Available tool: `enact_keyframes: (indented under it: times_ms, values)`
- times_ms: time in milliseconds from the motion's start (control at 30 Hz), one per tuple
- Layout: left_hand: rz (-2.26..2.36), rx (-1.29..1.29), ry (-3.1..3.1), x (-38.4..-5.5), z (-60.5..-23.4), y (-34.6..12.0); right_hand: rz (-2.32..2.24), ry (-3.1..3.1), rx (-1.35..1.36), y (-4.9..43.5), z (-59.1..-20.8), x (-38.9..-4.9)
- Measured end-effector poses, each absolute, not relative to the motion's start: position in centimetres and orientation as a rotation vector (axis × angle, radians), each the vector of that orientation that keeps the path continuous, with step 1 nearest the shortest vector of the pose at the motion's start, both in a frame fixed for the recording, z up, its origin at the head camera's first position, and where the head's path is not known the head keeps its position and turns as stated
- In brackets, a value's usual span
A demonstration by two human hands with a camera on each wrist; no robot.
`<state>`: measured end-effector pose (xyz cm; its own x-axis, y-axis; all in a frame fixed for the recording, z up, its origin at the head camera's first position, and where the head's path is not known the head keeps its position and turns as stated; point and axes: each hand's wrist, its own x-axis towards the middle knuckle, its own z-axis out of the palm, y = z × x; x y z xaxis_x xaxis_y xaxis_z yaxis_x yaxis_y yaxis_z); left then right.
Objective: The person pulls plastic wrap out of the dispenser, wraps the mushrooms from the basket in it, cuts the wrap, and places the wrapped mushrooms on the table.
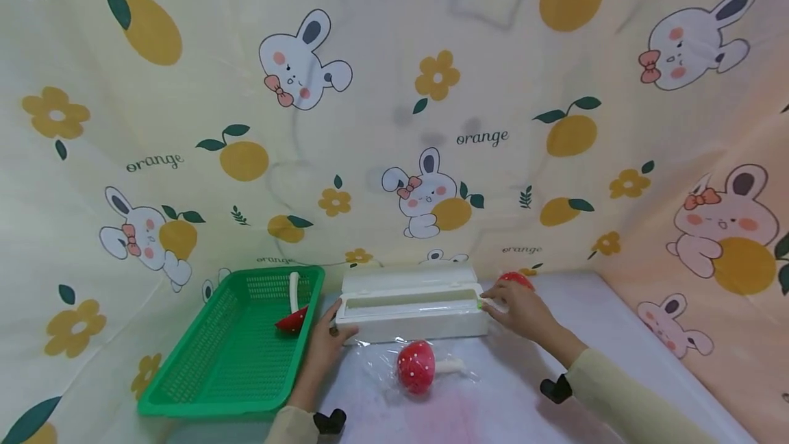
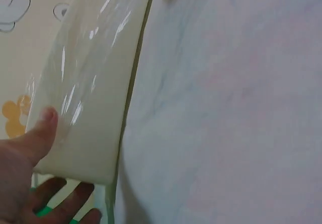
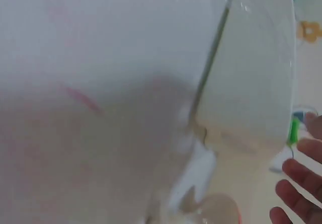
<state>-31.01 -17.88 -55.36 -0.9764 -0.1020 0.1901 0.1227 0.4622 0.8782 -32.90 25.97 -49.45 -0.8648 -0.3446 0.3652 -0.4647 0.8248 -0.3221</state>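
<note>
White box [image 1: 419, 327], 1 end within the left grip [image 1: 324, 344], the other at the loosely spread right grip [image 1: 522, 310].

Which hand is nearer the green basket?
Left. The left hand is just beside the green basket's right edge, at the white box's near end; the right hand is farther, at the box's opposite end.

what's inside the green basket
Inside the green basket lies one red toy mushroom with white dots, by the right wall, its white stem pointing toward the far rim. The patch of basket floor directly under its cap is covered, so that can't be seen.
</note>
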Motion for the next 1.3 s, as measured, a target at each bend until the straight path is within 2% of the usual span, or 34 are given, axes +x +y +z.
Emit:
enact_keyframes:
  times_ms: [433,633,767,1067,1300]
  values:
    - [-1.266,0.324,-2.452,-28.1,-54.0,-14.9,0.635,-2.544,0.684,23.1,-51.5,-32.4]
    - [-1.187,0.306,-2.464,-26.7,-53.3,-14.2,0.635,-2.470,0.712,23.0,-51.7,-31.6]
    - [-1.284,0.197,-2.442,-26.0,-52.9,-14.6,0.647,-2.470,0.724,23.0,-51.4,-30.7]
    - [-1.467,-0.310,-2.528,-25.4,-52.6,-15.9,0.687,-2.502,0.770,24.1,-51.3,-28.5]
    - [-1.677,-0.614,-2.639,-24.5,-52.4,-15.9,0.692,-2.471,0.924,24.9,-52.0,-26.8]
